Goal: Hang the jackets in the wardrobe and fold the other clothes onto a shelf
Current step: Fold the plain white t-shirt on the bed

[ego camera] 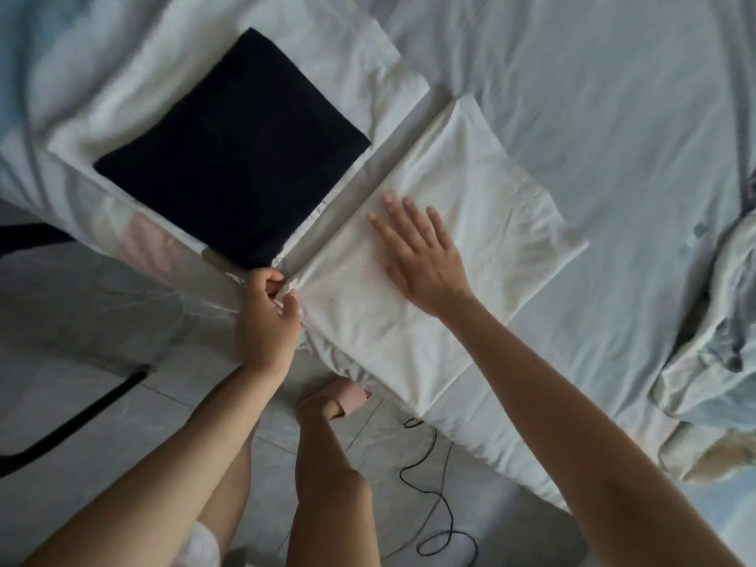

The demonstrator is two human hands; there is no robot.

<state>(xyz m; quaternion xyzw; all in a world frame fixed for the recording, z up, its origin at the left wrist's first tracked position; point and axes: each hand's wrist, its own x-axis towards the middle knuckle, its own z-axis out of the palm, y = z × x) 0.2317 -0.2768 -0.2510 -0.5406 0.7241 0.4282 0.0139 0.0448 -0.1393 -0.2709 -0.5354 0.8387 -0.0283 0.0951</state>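
Observation:
A white garment (470,223) lies folded into a long rectangle on the bed, running from the near edge toward the middle. My right hand (421,259) lies flat on it with fingers spread. At the garment's near left corner, my left hand (268,308) pinches the white fabric edge. To the left, a folded dark navy garment (233,157) sits on top of a folded white one (368,71), just beyond my left hand.
The bed sheet (593,96) is pale and wrinkled. A crumpled light blue garment (712,341) lies at the right edge. On the tiled floor (82,321) below are a black cable (433,505), a black bar (73,423), and my foot in a pink slipper (347,396).

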